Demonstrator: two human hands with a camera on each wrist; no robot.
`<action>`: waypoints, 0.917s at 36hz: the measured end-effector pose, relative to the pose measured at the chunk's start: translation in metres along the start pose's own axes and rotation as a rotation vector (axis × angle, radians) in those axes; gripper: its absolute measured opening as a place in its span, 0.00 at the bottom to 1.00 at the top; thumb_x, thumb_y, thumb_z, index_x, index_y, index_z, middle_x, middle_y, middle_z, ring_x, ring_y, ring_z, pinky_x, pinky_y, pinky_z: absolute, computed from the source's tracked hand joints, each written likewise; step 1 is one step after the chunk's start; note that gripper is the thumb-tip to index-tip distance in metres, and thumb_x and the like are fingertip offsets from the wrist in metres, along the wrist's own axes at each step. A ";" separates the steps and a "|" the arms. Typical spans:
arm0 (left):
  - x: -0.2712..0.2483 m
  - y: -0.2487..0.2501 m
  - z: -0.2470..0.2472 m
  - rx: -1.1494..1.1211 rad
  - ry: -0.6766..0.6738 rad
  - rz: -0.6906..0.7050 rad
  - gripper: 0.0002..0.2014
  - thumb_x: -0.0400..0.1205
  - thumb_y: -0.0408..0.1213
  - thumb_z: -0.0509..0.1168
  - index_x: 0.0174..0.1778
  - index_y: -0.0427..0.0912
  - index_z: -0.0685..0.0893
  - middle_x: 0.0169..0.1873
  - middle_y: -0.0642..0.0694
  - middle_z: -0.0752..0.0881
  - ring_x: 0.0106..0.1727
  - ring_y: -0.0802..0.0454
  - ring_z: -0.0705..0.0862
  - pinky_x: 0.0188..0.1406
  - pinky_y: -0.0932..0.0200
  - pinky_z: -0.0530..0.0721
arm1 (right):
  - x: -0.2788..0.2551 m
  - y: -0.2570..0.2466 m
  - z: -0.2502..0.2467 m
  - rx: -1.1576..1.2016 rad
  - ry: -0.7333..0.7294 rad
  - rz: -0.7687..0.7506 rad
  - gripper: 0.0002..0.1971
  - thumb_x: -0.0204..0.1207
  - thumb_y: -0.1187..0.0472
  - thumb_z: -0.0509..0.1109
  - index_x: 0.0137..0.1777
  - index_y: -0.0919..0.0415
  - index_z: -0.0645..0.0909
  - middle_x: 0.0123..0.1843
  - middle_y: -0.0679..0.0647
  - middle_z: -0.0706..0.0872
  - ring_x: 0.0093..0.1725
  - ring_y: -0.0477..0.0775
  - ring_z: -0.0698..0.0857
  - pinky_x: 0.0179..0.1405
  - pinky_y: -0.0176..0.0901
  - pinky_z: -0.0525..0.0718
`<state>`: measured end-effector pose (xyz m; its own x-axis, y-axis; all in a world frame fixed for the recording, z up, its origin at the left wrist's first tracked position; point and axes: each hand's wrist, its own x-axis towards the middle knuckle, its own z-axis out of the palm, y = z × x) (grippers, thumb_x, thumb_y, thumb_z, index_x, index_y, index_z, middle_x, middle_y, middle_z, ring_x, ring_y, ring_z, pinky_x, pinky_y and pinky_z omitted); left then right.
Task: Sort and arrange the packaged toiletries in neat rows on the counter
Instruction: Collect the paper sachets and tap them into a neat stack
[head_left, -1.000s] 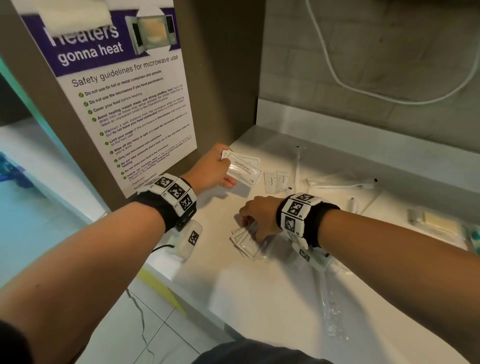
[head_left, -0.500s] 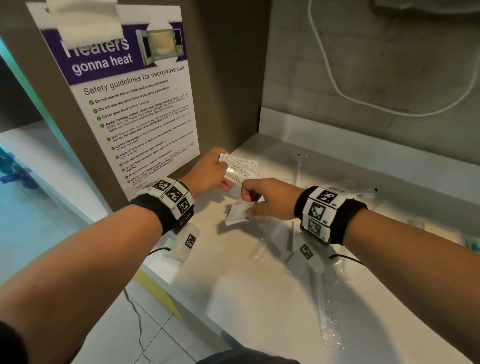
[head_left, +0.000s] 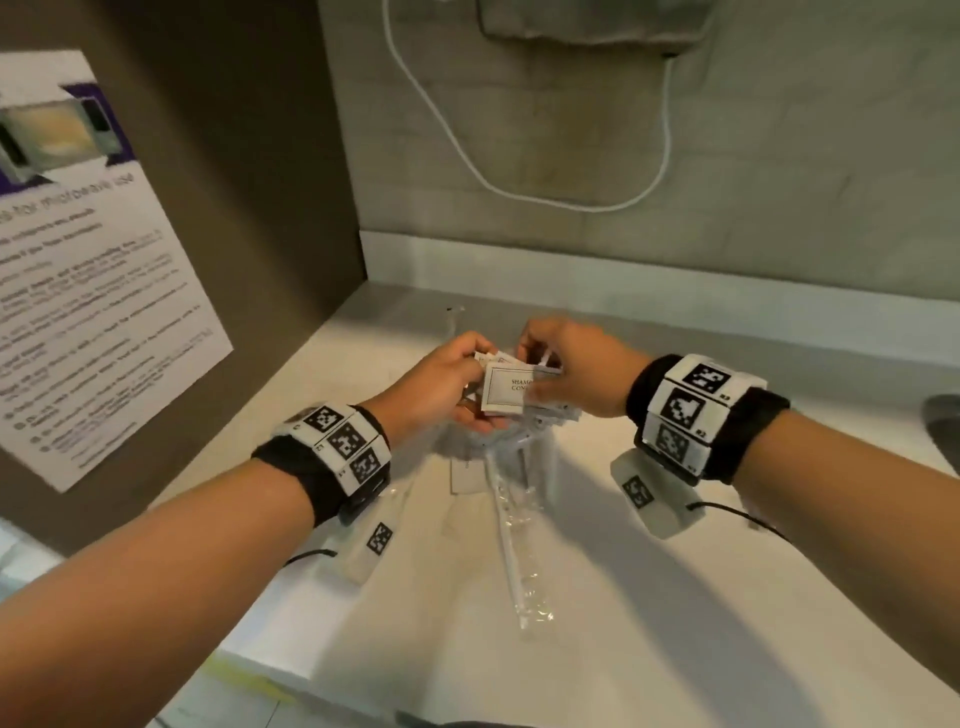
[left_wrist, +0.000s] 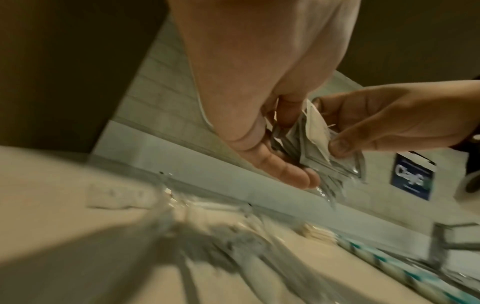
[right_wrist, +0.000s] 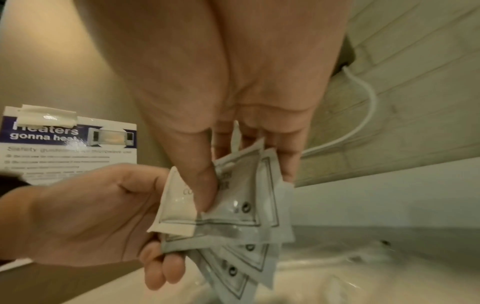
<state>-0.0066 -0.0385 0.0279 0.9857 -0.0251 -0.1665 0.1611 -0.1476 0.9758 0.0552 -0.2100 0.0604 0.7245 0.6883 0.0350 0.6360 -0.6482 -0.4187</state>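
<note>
Both hands meet above the white counter (head_left: 415, 649) around a fanned stack of white shampoo sachets (head_left: 506, 392). My left hand (head_left: 447, 387) grips the stack's left edge, fingers curled under it. My right hand (head_left: 571, 371) pinches the top sachets from the right, thumb on the printed face. In the right wrist view the sachets (right_wrist: 233, 207) fan out below my thumb, with the left hand (right_wrist: 98, 214) holding them from the left. The left wrist view shows the same stack (left_wrist: 319, 148) between both hands. A wrapped toothbrush (head_left: 511, 545) lies on the counter below the hands.
A brown side panel with a microwave safety poster (head_left: 88, 312) stands at left. A white cable (head_left: 519, 171) hangs on the tiled back wall. More wrapped items (left_wrist: 384, 253) lie along the counter to the right. A grey object (head_left: 943, 426) sits at the right edge.
My right hand lifted off the counter with sachets and joined the left hand's stack. Both hands now hold the sachets together, further right and higher. The camera view shifted right.
</note>
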 end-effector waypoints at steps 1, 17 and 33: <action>-0.001 -0.001 0.008 -0.004 -0.023 -0.006 0.08 0.89 0.30 0.51 0.58 0.41 0.74 0.53 0.34 0.86 0.51 0.29 0.90 0.41 0.47 0.90 | -0.006 0.005 0.001 0.009 0.022 0.020 0.21 0.70 0.63 0.77 0.61 0.59 0.75 0.58 0.55 0.79 0.51 0.54 0.81 0.44 0.39 0.77; 0.004 -0.030 0.138 0.759 -0.471 0.050 0.20 0.76 0.46 0.73 0.57 0.50 0.71 0.53 0.49 0.85 0.51 0.49 0.86 0.51 0.48 0.88 | -0.128 0.082 0.030 -0.186 -0.138 0.230 0.10 0.73 0.57 0.72 0.53 0.57 0.81 0.49 0.56 0.88 0.43 0.55 0.83 0.40 0.41 0.79; 0.005 -0.035 0.163 1.237 -0.406 0.066 0.15 0.85 0.48 0.61 0.63 0.47 0.69 0.51 0.45 0.75 0.45 0.45 0.79 0.45 0.51 0.76 | -0.155 0.110 0.041 -0.373 -0.222 0.248 0.30 0.77 0.32 0.57 0.69 0.53 0.69 0.57 0.54 0.76 0.47 0.57 0.82 0.45 0.50 0.82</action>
<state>-0.0151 -0.1946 -0.0305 0.8699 -0.3302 -0.3663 -0.2527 -0.9363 0.2440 0.0014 -0.3746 -0.0285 0.8176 0.5255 -0.2355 0.5330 -0.8454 -0.0359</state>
